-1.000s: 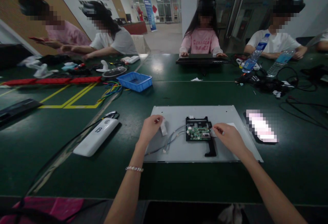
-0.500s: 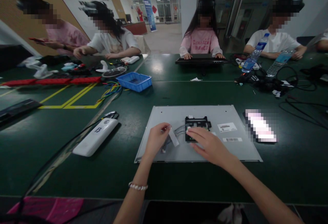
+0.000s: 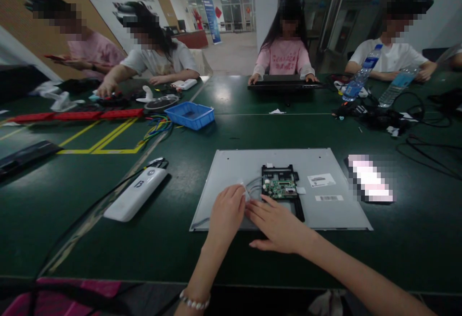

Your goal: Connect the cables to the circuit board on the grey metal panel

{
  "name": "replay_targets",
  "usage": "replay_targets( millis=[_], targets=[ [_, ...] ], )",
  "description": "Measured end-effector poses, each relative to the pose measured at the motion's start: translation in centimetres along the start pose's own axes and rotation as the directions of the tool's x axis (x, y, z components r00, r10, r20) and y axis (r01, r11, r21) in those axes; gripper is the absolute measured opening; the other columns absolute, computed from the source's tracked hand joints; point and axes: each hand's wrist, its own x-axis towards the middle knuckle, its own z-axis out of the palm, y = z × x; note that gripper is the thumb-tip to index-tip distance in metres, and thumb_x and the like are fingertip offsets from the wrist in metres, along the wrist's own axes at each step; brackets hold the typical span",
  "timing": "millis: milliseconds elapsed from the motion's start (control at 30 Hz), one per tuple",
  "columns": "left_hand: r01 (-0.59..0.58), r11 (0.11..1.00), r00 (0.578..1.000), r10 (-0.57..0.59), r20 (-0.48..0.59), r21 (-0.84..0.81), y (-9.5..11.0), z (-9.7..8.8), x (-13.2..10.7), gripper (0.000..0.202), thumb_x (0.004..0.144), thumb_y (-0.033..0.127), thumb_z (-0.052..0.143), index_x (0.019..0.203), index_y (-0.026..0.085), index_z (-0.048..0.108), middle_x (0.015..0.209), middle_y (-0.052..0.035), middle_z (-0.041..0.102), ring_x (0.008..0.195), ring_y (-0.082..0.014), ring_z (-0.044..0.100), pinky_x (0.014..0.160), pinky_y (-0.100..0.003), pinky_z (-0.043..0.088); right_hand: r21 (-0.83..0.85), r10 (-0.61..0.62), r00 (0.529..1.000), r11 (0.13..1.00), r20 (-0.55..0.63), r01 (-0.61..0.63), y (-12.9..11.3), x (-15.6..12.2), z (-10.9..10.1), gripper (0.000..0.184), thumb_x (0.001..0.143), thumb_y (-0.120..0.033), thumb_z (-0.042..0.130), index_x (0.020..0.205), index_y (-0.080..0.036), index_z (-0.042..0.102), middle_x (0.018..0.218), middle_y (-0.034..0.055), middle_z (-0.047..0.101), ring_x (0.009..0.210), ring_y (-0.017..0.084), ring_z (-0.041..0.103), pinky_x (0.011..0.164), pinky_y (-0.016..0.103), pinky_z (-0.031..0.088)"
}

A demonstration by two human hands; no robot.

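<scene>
A grey metal panel (image 3: 252, 164) lies flat on the green table in front of me. A small green circuit board (image 3: 281, 188) in a black frame sits near its middle, with thin grey wires (image 3: 252, 186) running left from it. My left hand (image 3: 227, 210) rests on the panel's left front part, fingers curled and pinching a small white strip at the wires. My right hand (image 3: 276, 224) lies right beside it with fingers stretched flat on the panel, fingertips touching the wires just left of the board.
A white power bank (image 3: 135, 200) with a black cable lies to the left. A phone (image 3: 370, 183) lies right of the panel. Farther off are a blue tray (image 3: 191, 113), coloured wires, water bottles (image 3: 355, 85) and tangled black cables. Several people sit across the table.
My right hand moved from the board's right side across to the left, beside my left hand. My left hand brought the white strip down onto the wires.
</scene>
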Motion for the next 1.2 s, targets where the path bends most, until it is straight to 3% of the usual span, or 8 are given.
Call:
replay_targets(
  millis=[200,433,700,900,1067,1200],
  targets=[
    [0.049,0.999,0.998,-0.049,0.026,0.015,-0.4,2.0,-0.5,0.029,0.087,0.012,0.043,0.116,0.016,0.047,0.114,-0.0115,0.060,0.105,-0.0223,0.057,0.089,-0.036,0.046,0.012,-0.004,1.000,1.000,-0.021,0.005,-0.3,0.0,0.1,0.071,0.085,-0.057,0.040,0.132,-0.004,0.040,0.135,0.0197,0.045,0.128,0.026,0.037,0.111,0.042,0.017],
    [0.038,0.998,0.999,-0.039,0.019,0.046,-0.7,2.9,-0.2,0.035,0.089,0.016,0.043,0.124,0.013,0.042,0.121,-0.0149,0.057,0.115,-0.0235,0.053,0.095,-0.038,0.043,0.035,-0.003,1.000,0.999,-0.013,0.003,-0.6,-0.3,0.2,0.074,0.083,-0.058,0.042,0.133,-0.003,0.039,0.135,0.0199,0.045,0.128,0.027,0.037,0.111,0.042,0.020],
    [0.030,0.999,1.000,-0.030,0.007,0.022,-0.9,2.8,-0.6,0.044,0.087,0.019,0.043,0.130,0.014,0.036,0.127,-0.0142,0.053,0.118,-0.0236,0.050,0.101,-0.043,0.036,0.059,0.016,1.000,0.998,-0.008,-0.015,-0.8,-0.7,0.0,0.070,0.085,-0.056,0.043,0.131,-0.003,0.042,0.134,0.0190,0.046,0.127,0.026,0.039,0.111,0.038,0.020],
    [0.030,0.999,0.999,-0.030,-0.015,-0.020,-0.6,2.4,-1.1,0.051,0.085,0.028,0.049,0.132,0.016,0.032,0.130,-0.0137,0.050,0.122,-0.0241,0.046,0.103,-0.044,0.033,0.122,0.019,0.997,0.993,-0.072,-0.010,0.4,-1.9,-1.3,0.049,0.089,-0.041,0.044,0.129,-0.013,0.046,0.129,0.0118,0.054,0.120,0.020,0.047,0.110,0.040,0.025],
    [0.029,0.999,0.999,-0.030,-0.040,-0.034,-0.4,2.0,-1.1,0.033,0.084,0.028,0.052,0.115,0.018,0.045,0.133,-0.0130,0.046,0.122,-0.0255,0.045,0.101,-0.045,0.035,0.125,0.169,0.963,0.981,-0.211,-0.145,3.0,-3.3,-3.4,0.039,0.092,-0.032,0.041,0.128,-0.018,0.048,0.125,0.0078,0.057,0.117,0.019,0.050,0.106,0.044,0.031],
    [0.045,0.999,0.994,-0.048,-0.098,-0.030,0.0,1.1,-1.2,0.023,0.085,0.026,0.051,0.107,0.018,0.049,0.134,-0.0133,0.042,0.123,-0.0262,0.042,0.101,-0.044,0.035,0.111,0.360,0.887,0.933,-0.289,-0.343,5.7,-5.2,-4.3,0.035,0.092,-0.031,0.039,0.121,-0.020,0.055,0.118,0.0071,0.062,0.110,0.021,0.055,0.101,0.046,0.037]
  ],
)
